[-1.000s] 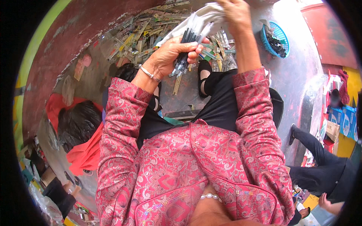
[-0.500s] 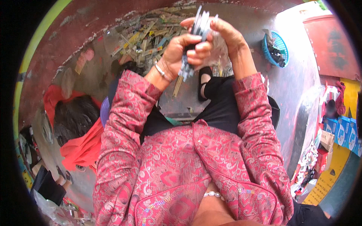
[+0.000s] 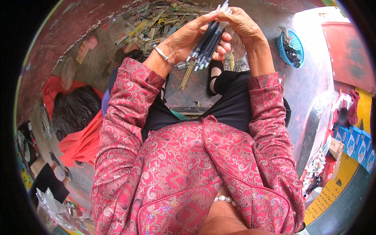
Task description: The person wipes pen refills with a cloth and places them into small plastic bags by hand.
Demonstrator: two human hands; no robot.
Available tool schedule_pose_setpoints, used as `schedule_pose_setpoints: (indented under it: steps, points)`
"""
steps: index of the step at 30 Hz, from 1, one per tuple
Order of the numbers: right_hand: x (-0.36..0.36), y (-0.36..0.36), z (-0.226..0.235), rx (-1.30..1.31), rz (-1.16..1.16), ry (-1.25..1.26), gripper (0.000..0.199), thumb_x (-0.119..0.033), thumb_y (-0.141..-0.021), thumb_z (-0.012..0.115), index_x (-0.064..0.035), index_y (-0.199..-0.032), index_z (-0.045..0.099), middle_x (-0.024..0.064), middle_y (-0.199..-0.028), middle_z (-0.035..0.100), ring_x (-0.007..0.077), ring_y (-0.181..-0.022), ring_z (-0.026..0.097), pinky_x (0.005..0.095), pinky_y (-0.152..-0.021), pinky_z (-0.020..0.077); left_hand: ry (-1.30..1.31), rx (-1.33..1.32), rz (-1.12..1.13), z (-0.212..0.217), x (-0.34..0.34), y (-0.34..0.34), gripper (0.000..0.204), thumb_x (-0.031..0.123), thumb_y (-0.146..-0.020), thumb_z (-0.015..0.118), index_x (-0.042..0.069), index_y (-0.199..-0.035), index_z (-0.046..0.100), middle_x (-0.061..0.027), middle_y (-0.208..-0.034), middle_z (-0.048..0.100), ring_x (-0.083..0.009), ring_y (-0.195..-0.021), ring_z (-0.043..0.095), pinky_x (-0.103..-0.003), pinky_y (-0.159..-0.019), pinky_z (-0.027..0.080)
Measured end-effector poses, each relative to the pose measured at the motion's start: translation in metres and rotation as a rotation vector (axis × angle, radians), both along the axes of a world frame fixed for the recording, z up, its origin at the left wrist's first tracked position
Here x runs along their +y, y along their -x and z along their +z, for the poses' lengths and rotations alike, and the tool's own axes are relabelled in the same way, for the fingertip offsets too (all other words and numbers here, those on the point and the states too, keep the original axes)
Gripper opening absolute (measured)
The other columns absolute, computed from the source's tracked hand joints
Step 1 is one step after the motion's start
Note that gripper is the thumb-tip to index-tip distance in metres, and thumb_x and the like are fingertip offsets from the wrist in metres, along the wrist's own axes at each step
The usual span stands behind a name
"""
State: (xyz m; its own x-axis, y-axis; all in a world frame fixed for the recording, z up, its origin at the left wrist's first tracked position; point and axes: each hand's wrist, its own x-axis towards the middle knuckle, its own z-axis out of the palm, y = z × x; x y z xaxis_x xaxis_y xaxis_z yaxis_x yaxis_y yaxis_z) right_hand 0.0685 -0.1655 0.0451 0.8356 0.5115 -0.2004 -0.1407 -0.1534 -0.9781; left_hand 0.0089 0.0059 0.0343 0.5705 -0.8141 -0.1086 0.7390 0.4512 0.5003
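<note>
A bundle of thin pen refills, black with clear and whitish ends, slants between my hands at the top of the head view. My left hand is closed round it, with the thumb along the upper part and the fingertips showing on the far side. At the upper ends, my right hand closes its thumb and fingers on the same refills. Their lower tips fan out loosely below my left palm. Something thin and see-through shows behind my right wrist; I cannot make out what it is.
Flat strips and packaging lie in a pile on the floor beyond my hands. A blue basket holding dark pieces stands to the right. To the left are a black plastic bag and red cloth. Blue boxes stand far right.
The refills have turned so that their black lengths lie spread and in plain sight. My left hand has loosened from a tight fist and moved up; my right thumb and fingers have closed on the upper ends.
</note>
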Motion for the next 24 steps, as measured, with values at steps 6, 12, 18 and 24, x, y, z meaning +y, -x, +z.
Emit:
schedule_pose_setpoints:
  steps: [6,12,18,24]
  points:
    - [0.007,0.004,0.002,-0.174,-0.138,0.215,0.029,-0.029,-0.068,0.064,0.0000,-0.065,0.061,0.0021,-0.057,0.054,0.0090,-0.052,0.046,0.0279,-0.049,0.0377,-0.261,-0.190,0.079,-0.002,-0.003,0.004,0.035,0.029,-0.082,0.058,-0.001,-0.098,0.051,-0.0069,-0.078,0.058,-0.0136,-0.068,0.059,-0.029,-0.070,0.051]
    - [0.001,0.000,0.006,-0.085,-0.199,0.292,0.044,-0.041,-0.070,0.064,0.0027,-0.070,0.062,0.0062,-0.063,0.055,0.0127,-0.059,0.049,0.0301,-0.057,0.0411,-0.475,-0.310,0.231,-0.005,-0.012,0.006,0.020,0.017,-0.083,0.056,0.001,-0.092,0.051,-0.0011,-0.066,0.049,-0.0056,-0.050,0.041,-0.019,-0.045,0.034]
    - [-0.038,-0.013,0.028,-0.044,-0.627,-0.159,0.035,-0.036,-0.078,0.062,-0.0014,-0.085,0.062,0.0021,-0.066,0.054,0.0087,-0.057,0.050,0.0237,-0.051,0.0415,0.007,0.103,0.155,0.001,-0.003,0.003,0.019,0.013,-0.086,0.049,-0.002,-0.098,0.048,-0.0009,-0.067,0.045,-0.0042,-0.049,0.035,-0.018,-0.041,0.030]
    - [0.035,0.030,0.031,-1.076,-0.367,0.134,0.008,-0.012,-0.075,0.063,-0.0076,-0.083,0.062,0.0050,-0.072,0.060,0.0126,-0.062,0.058,0.0241,-0.056,0.0449,-0.339,-0.113,0.204,0.003,-0.011,0.008,0.012,0.014,-0.083,0.052,0.002,-0.083,0.051,-0.0007,-0.064,0.045,-0.0048,-0.048,0.037,-0.019,-0.041,0.031]
